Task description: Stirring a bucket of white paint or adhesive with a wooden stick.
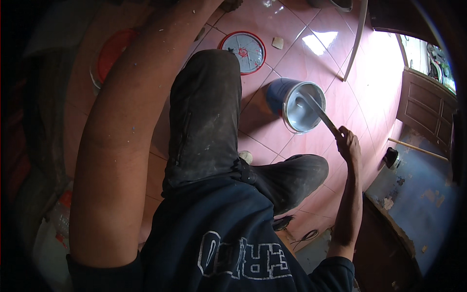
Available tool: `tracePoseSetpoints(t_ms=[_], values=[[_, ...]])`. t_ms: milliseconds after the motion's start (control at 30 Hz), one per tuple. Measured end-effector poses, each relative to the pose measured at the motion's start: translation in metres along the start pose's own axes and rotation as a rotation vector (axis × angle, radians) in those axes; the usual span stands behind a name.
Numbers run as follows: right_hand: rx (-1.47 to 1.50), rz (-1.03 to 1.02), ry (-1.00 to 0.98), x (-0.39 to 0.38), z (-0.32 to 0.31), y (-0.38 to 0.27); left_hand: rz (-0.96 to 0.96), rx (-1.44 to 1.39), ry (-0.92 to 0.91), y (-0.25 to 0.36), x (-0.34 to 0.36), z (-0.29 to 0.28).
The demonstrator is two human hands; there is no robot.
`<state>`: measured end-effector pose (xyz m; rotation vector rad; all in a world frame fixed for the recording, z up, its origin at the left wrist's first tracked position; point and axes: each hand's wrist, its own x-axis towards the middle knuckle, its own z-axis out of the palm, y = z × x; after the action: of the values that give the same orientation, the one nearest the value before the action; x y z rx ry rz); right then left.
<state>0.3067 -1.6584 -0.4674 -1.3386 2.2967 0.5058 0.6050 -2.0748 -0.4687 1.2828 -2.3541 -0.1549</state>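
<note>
Gripped near its upper end by my right hand [348, 143], a flat stick [323, 116] slants down into an open paint bucket [278, 96]. Its lower end dips into the light grey-blue paint [297, 120]. The bucket has a blue outer wall and a pale, paint-smeared rim, and stands on pink floor tiles in front of my bent legs. Closed fingers wrap the stick. My left arm [124, 131] stretches up past the top edge, so the left hand is out of sight. Beyond my knee lies a round grey lid [253, 46] with a red rim and red smears.
A small beige piece [278, 43] lies near the lid. A red round lid or tub [114, 51] is partly behind my left arm. Farther right are a long pale strip [357, 44], a brown panelled door [428, 107], a thin wooden rod [418, 149] and a worn blue board [413, 204].
</note>
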Motion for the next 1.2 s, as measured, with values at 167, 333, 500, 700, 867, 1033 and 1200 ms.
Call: tracePoseSetpoints(t_ms=[167,333,500,700,867,1033,1200], values=[[-0.103,-0.002,-0.072,-0.015,0.002,-0.063,-0.005,0.020,-0.029,-0.004,-0.002,0.000],[0.079,-0.001,-0.027,0.000,-0.011,-0.013,0.019,-0.031,0.028,-0.005,0.000,0.001],[-0.144,0.058,-0.047,-0.017,0.006,-0.065,-0.007,0.007,-0.020,-0.002,-0.001,-0.002],[0.000,0.076,-0.031,0.000,-0.035,-0.057,0.003,0.017,0.027,-0.010,-0.001,0.005],[-0.285,0.062,0.003,-0.014,-0.002,-0.059,-0.005,-0.013,-0.001,-0.001,0.001,0.004],[-0.304,-0.285,-0.040,-0.009,-0.024,-0.124,-0.017,0.021,0.005,-0.006,-0.003,-0.003],[-0.426,-0.257,0.195,0.041,-0.067,-0.107,0.012,-0.013,0.011,0.001,0.002,0.007]])
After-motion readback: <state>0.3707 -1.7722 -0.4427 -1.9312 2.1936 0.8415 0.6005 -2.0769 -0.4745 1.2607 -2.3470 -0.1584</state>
